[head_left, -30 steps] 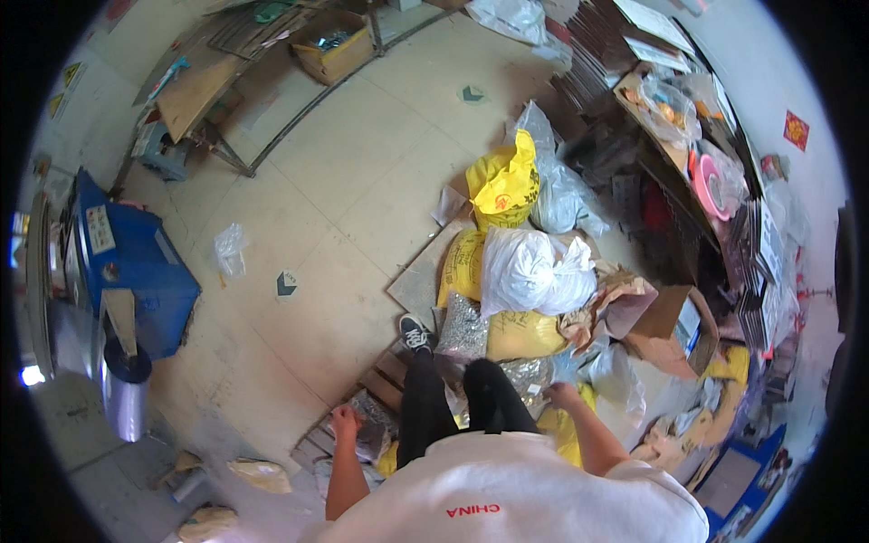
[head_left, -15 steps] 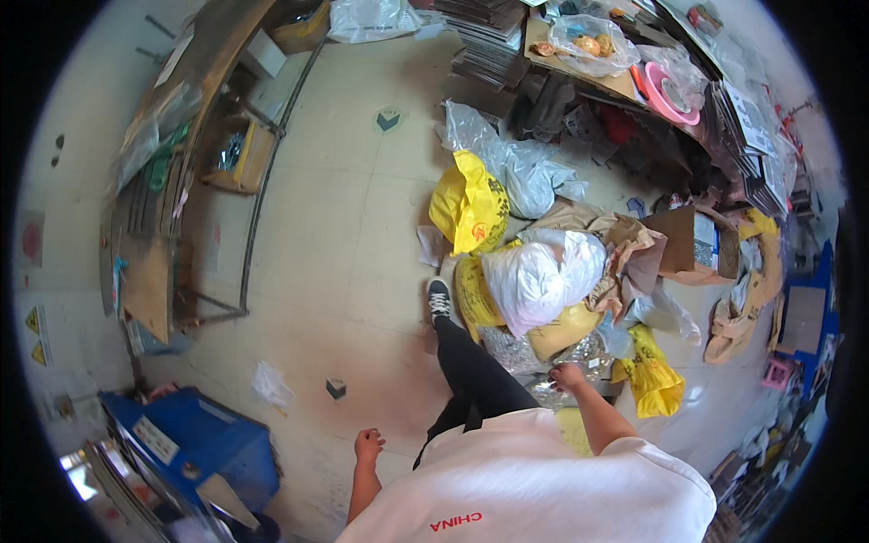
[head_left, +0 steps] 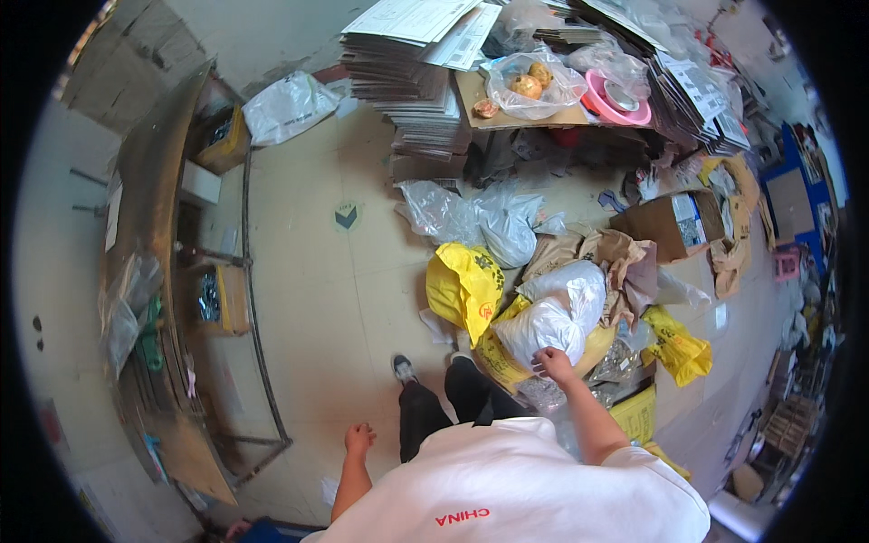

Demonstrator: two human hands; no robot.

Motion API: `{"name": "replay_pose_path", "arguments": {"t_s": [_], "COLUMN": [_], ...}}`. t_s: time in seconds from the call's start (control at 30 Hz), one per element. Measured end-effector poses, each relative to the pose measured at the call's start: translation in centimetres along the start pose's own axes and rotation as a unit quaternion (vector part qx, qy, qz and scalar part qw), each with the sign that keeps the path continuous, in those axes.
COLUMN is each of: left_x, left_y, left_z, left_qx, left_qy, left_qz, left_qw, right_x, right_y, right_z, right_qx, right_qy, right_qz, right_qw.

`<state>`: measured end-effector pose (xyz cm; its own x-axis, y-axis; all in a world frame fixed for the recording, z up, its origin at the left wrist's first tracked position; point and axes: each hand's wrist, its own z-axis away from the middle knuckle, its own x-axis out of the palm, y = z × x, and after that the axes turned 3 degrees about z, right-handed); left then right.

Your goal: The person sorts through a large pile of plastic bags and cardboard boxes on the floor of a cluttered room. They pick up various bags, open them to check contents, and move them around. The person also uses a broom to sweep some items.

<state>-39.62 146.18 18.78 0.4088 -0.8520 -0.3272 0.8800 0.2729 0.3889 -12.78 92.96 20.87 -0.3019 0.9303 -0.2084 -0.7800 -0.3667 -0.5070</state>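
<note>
Work is apparently standing between grips: the left hand (head_left: 359,439) is hanging slack, seemingly empty; the right hand (head_left: 553,365) is overlapping the white sack (head_left: 548,324) in view, contact and hold unclear. That sack is lying among yellow bags (head_left: 597,347); gripping it would be demanding a lower reach.

Tiled floor (head_left: 303,262), brown table (head_left: 145,204), pale wall (head_left: 262,36)

White short-sleeved fabric T-shirt (head_left: 534,480) with small red lettering (head_left: 463,518) near; black close-fitting trousers (head_left: 422,418); far left, a dark-and-white shoe (head_left: 404,368).
</note>
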Motion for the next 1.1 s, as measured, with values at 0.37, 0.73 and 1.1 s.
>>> {"name": "replay_pose_path", "arguments": {"t_s": [0.37, 0.73, 1.1], "left_x": [-10.8, -5.1, 11.7], "left_y": [19.1, 41.7, 50.5], "left_z": [-24.6, -31.6, -32.9], "left_qx": [0.055, 0.102, 0.279], "left_qy": [-0.053, -0.094, -0.199], "left_qz": [-0.063, -0.194, -0.293], "left_qw": [0.995, 0.971, 0.892], "right_x": [17.1, 21.7, 17.8], "right_y": [5.2, -6.2, -17.4], "right_z": [-6.2, -11.8, -16.4], "right_qx": [0.167, 0.032, -0.008], "right_qy": [0.086, 0.157, 0.187], "right_qz": [0.023, -0.027, -0.103], "right_qw": [0.982, 0.987, 0.977]}}
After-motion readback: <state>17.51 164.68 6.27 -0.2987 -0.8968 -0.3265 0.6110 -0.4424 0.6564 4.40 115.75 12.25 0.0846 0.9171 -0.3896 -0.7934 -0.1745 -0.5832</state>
